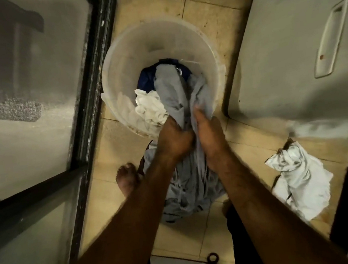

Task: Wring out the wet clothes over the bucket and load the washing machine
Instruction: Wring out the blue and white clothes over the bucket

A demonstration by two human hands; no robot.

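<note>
A translucent white bucket (126, 55) stands on the tiled floor straight ahead. Inside it lie a dark blue garment (147, 77) and a white cloth (149, 109). A long grey garment (173, 91) runs from the bucket up through both hands and hangs down behind my forearms. My left hand (174, 138) grips it at the bucket's near rim. Right beside it, my right hand (208, 131) grips the same garment, fingers curled round the fabric. The washing machine (291, 48), off-white with a recessed side handle, stands to the right.
A crumpled white cloth (298, 179) lies on the floor at the right. A dark-framed glass door (93, 76) borders the left side. My bare foot (127, 178) stands near the bucket. A dark ring (213, 257) lies on the tiles near the bottom.
</note>
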